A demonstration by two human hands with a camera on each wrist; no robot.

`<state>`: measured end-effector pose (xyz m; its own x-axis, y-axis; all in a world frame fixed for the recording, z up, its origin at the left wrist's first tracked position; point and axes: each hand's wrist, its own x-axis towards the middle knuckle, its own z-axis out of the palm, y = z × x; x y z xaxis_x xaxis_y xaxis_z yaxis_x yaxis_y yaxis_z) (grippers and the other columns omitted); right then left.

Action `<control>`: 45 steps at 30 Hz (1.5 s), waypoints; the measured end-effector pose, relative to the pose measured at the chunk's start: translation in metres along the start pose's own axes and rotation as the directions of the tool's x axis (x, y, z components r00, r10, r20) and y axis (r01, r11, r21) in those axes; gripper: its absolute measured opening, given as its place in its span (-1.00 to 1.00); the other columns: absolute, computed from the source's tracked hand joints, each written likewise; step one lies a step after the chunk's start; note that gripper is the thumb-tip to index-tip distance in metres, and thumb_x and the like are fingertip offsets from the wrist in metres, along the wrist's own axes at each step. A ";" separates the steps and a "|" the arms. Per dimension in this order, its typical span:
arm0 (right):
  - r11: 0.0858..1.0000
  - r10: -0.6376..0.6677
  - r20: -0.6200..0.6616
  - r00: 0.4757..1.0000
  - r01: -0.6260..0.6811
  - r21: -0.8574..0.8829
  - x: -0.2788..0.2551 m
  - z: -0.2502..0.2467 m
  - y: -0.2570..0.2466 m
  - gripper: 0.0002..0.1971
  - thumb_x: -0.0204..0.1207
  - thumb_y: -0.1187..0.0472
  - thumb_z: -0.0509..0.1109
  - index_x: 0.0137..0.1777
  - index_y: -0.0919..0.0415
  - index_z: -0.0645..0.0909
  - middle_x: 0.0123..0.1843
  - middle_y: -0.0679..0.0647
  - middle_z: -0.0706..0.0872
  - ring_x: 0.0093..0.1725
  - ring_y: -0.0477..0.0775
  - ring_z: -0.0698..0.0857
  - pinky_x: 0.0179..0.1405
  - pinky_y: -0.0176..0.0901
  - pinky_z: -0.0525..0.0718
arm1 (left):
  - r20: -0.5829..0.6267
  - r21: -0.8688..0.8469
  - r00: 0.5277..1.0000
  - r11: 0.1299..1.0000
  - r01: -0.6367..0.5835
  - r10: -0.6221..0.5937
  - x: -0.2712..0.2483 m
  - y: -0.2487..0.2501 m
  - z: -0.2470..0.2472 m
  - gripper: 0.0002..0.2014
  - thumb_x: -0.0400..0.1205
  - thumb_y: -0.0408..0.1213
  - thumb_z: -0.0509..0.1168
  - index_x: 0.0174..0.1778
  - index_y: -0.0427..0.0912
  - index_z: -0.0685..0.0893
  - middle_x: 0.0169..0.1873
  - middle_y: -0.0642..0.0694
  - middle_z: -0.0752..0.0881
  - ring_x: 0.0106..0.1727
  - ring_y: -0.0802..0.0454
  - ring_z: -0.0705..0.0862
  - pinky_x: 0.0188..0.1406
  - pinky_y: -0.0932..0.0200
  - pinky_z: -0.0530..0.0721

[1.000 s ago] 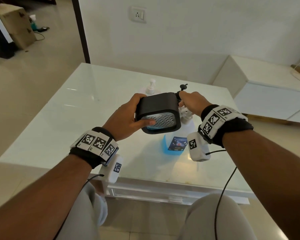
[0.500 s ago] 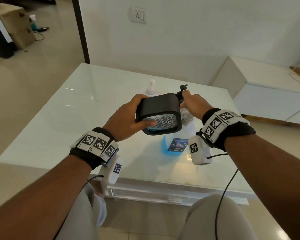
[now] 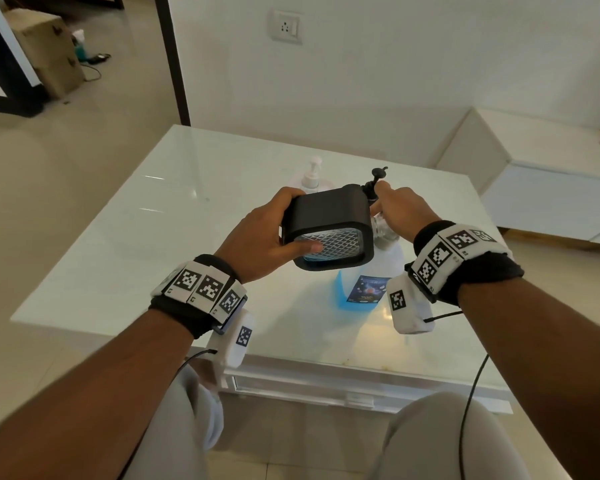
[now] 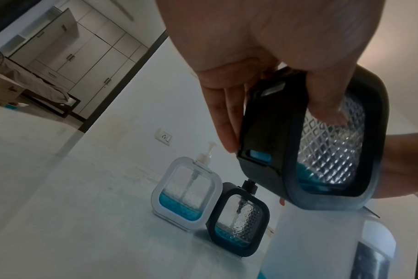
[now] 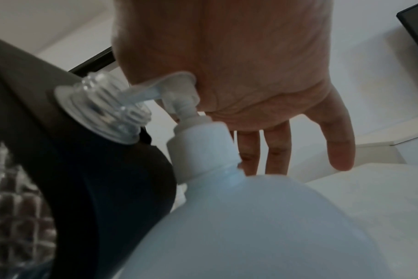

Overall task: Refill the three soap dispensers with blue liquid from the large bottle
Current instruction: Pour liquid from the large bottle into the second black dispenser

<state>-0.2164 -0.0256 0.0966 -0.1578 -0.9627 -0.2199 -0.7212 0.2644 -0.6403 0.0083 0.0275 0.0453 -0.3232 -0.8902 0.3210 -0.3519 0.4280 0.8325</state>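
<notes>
While tilted, dispenser (image 3: 329,227) neck faces pump (image 5: 179,98).

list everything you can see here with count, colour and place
black dispenser, held: 1, black frame, clear patterned window, some blue liquid; tilted in left grip above table
black dispenser, standing: 1, black, blue liquid at bottom; on table beside white one
white dispenser: 1, white frame, blue liquid at bottom; on table
large bottle: 1, translucent white, blue liquid, dark label; on table under held dispenser
table: 1, white glossy
socket: 1, white; wall
box: 1, brown; floor, far left
left hand: grips held dispenser
right hand: palm on bottle's pump, fingers straight
</notes>
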 end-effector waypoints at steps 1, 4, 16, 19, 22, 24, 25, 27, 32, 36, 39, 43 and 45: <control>1.000 -0.001 0.001 1.000 0.001 0.008 -0.001 0.000 0.000 -0.56 0.67 0.02 0.02 0.12 0.28 0.66 0.14 0.21 0.70 0.06 0.20 0.62 0.02 -0.02 0.46 | 0.002 0.000 1.000 1.000 0.001 -0.001 0.000 0.000 0.000 -0.38 0.39 0.16 0.43 0.30 0.07 0.39 0.09 0.18 0.65 0.09 0.06 0.71 -0.06 -0.10 0.77; 1.000 -0.007 0.057 0.998 0.006 0.010 -0.003 -0.001 0.000 -0.62 0.76 0.16 0.01 0.30 0.40 0.53 0.27 0.36 0.62 0.21 0.34 0.58 0.13 0.01 0.46 | 0.000 0.002 1.000 1.000 -0.010 0.010 0.000 0.000 -0.001 -0.35 0.38 0.17 0.44 0.32 0.02 0.40 0.10 0.11 0.66 0.09 0.05 0.71 -0.09 -0.11 0.77; 0.999 -0.044 0.062 0.997 0.043 0.024 -0.004 -0.006 0.003 -0.45 0.75 -0.02 -0.12 0.04 0.29 0.67 -0.20 -0.07 0.64 -0.15 -0.02 0.56 0.05 -0.09 0.34 | 0.018 -0.003 1.000 1.000 -0.003 0.003 0.000 0.000 0.000 -0.37 0.37 0.18 0.42 0.30 0.05 0.39 0.10 0.15 0.65 0.10 0.08 0.70 -0.10 -0.01 0.78; 0.999 -0.032 0.042 0.999 0.030 0.034 -0.003 -0.004 0.004 -0.49 0.72 -0.02 -0.06 0.02 0.27 0.67 -0.22 -0.11 0.62 -0.21 -0.08 0.53 0.02 -0.09 0.36 | 0.015 -0.004 1.000 1.000 -0.005 0.006 -0.001 0.001 0.000 -0.35 0.38 0.18 0.41 0.32 0.01 0.39 0.11 0.09 0.65 0.11 0.07 0.70 -0.08 -0.03 0.79; 0.999 -0.031 0.023 0.999 0.030 0.034 -0.004 -0.003 0.003 -0.51 0.73 -0.02 -0.05 0.01 0.27 0.66 -0.22 -0.11 0.61 -0.22 -0.08 0.52 0.00 -0.09 0.36 | 0.015 -0.002 1.000 1.000 -0.002 0.002 -0.002 0.002 0.000 -0.35 0.39 0.18 0.41 0.32 0.03 0.38 0.11 0.11 0.65 0.11 0.07 0.70 -0.07 -0.03 0.78; 0.999 -0.031 0.027 0.999 0.030 0.042 -0.006 -0.001 0.002 -0.50 0.73 -0.02 -0.06 -0.02 0.26 0.65 -0.21 -0.08 0.60 -0.20 -0.05 0.52 0.00 -0.10 0.35 | 0.016 -0.001 1.000 1.000 0.001 -0.001 -0.002 0.002 0.000 -0.36 0.40 0.14 0.45 0.32 0.04 0.38 0.11 0.15 0.64 0.12 0.08 0.69 -0.06 -0.02 0.78; 0.999 -0.026 0.039 0.999 0.025 0.036 -0.007 -0.001 0.002 -0.49 0.74 -0.02 -0.08 0.01 0.28 0.64 -0.20 -0.05 0.60 -0.17 0.00 0.53 0.01 -0.10 0.34 | 0.014 0.002 1.000 1.000 0.002 -0.002 -0.003 0.002 0.000 -0.38 0.41 0.10 0.47 0.32 0.04 0.38 0.10 0.15 0.64 0.13 0.07 0.69 -0.06 -0.02 0.79; 1.000 -0.019 0.082 0.996 0.018 0.013 -0.009 -0.004 -0.001 -0.46 0.76 -0.03 -0.11 0.13 0.33 0.62 -0.10 0.03 0.64 0.01 0.10 0.54 0.08 -0.10 0.34 | 0.015 0.005 1.000 1.000 -0.001 0.001 -0.002 0.002 0.000 -0.39 0.42 0.05 0.47 0.32 0.02 0.38 0.11 0.11 0.65 0.14 0.06 0.70 -0.06 -0.02 0.79; 0.999 -0.021 0.104 0.994 0.024 -0.027 -0.008 -0.012 -0.006 -0.41 0.75 -0.04 -0.12 0.17 0.36 0.66 -0.11 0.00 0.67 0.05 0.14 0.56 0.12 -0.08 0.34 | 0.020 0.008 1.000 1.000 -0.006 0.006 -0.001 0.001 0.001 -0.32 0.39 0.19 0.42 0.34 -0.03 0.38 0.13 0.06 0.65 0.13 0.04 0.70 -0.07 -0.04 0.79; 0.999 -0.042 0.049 0.998 0.041 0.009 -0.005 -0.005 -0.001 -0.47 0.73 0.00 -0.08 0.09 0.31 0.67 -0.09 0.02 0.67 -0.10 0.05 0.58 -0.01 -0.09 0.37 | 0.013 0.018 1.000 1.000 -0.001 0.001 -0.001 -0.001 0.001 -0.36 0.40 0.17 0.43 0.33 0.04 0.37 0.13 0.10 0.65 0.13 0.06 0.69 -0.08 -0.03 0.79; 0.999 -0.038 0.017 0.999 0.038 0.030 -0.002 0.000 0.000 -0.51 0.72 0.00 -0.04 -0.05 0.24 0.68 -0.09 0.06 0.66 -0.23 -0.03 0.54 -0.15 -0.10 0.40 | 0.009 0.014 1.000 1.000 -0.001 0.001 -0.001 -0.002 0.001 -0.35 0.40 0.17 0.42 0.34 0.01 0.38 0.13 0.10 0.64 0.13 0.08 0.69 -0.07 -0.01 0.79; 0.999 -0.039 0.031 0.999 0.039 0.026 -0.002 -0.001 0.002 -0.49 0.73 0.00 -0.04 0.09 0.31 0.68 -0.01 0.08 0.66 -0.16 0.03 0.56 -0.03 -0.09 0.37 | 0.017 0.009 1.000 1.000 0.000 0.000 -0.001 -0.002 0.002 -0.34 0.39 0.21 0.40 0.34 0.04 0.37 0.12 0.17 0.63 0.13 0.09 0.69 -0.07 -0.01 0.79; 0.999 -0.041 0.042 0.998 0.040 0.014 -0.004 -0.001 0.002 -0.47 0.74 0.00 -0.06 0.14 0.34 0.66 0.01 0.09 0.63 -0.04 0.10 0.54 0.03 -0.10 0.34 | 0.021 0.012 1.000 1.000 -0.001 0.001 -0.001 -0.003 0.002 -0.32 0.39 0.21 0.40 0.35 0.02 0.38 0.14 0.12 0.64 0.14 0.08 0.69 -0.07 -0.04 0.79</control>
<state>-0.2180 -0.0212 0.0974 -0.0995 -0.9694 -0.2244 -0.7172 0.2262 -0.6591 0.0078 0.0272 0.0418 -0.3417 -0.8863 0.3126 -0.3616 0.4310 0.8267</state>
